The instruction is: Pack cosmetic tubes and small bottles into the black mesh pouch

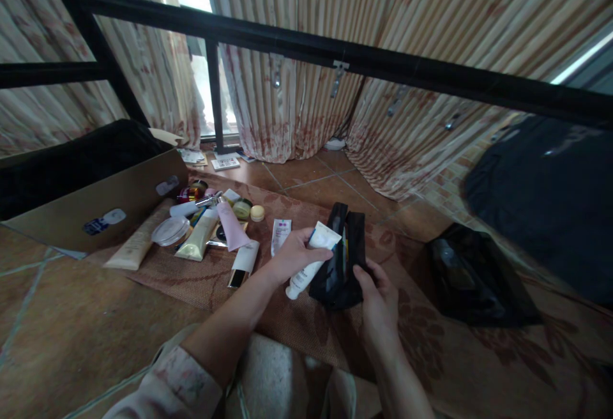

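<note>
In my left hand (297, 253) is a white squeeze tube (306, 275), held tilted between thumb and fingers, its cap end pointing down. Beside it on the mat stands a black pouch (330, 278) with its top open; something yellowish shows inside. My right hand (378, 285) grips the pouch's right side, thumb at the near edge and fingers behind. A small white and purple tube (281, 235) lies just left of my left hand. Farther left is a cluster of cosmetics, among them a pink tube (232, 227), a pale green tube (197, 237) and a round clear case (170, 230).
A cardboard box (124, 195) with black cloth in it stands at the left. Another black bag (469, 278) lies at the right on the patterned brown mat (191, 291). A black metal rail (297, 42) crosses ahead, before striped curtains (287, 112).
</note>
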The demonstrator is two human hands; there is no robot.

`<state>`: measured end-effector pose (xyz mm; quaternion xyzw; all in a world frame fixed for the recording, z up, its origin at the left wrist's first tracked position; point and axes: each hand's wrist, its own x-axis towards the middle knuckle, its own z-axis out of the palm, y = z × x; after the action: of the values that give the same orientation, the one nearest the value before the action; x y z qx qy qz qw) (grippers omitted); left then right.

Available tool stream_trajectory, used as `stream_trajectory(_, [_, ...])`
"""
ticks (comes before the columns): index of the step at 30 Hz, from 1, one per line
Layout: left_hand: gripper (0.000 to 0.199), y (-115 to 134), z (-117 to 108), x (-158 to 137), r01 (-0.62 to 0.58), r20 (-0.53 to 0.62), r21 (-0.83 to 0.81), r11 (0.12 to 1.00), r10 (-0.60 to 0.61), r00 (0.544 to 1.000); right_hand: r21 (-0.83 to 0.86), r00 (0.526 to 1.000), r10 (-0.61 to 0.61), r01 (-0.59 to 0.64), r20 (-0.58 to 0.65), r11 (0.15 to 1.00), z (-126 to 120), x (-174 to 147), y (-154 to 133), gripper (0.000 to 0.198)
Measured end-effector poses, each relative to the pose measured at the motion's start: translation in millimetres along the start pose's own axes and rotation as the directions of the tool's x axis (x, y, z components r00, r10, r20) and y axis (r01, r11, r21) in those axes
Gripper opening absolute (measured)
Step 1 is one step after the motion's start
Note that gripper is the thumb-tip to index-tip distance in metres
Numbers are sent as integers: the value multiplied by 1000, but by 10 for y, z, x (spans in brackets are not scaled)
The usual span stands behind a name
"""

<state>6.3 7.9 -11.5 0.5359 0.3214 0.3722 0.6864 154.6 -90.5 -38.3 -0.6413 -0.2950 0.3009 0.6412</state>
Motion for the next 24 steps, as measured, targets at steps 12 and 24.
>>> stream_trajectory(12, [26,-91,9,33,67,-37,8,998,-66,997,-18,1000,-14,14,7,1000,-3,3,13,41])
stream_trajectory(24, [12,-116,21,51,29,-57,-41,999,-31,998,-27,1000,-18,19,19,999,-8,6,-11,43])
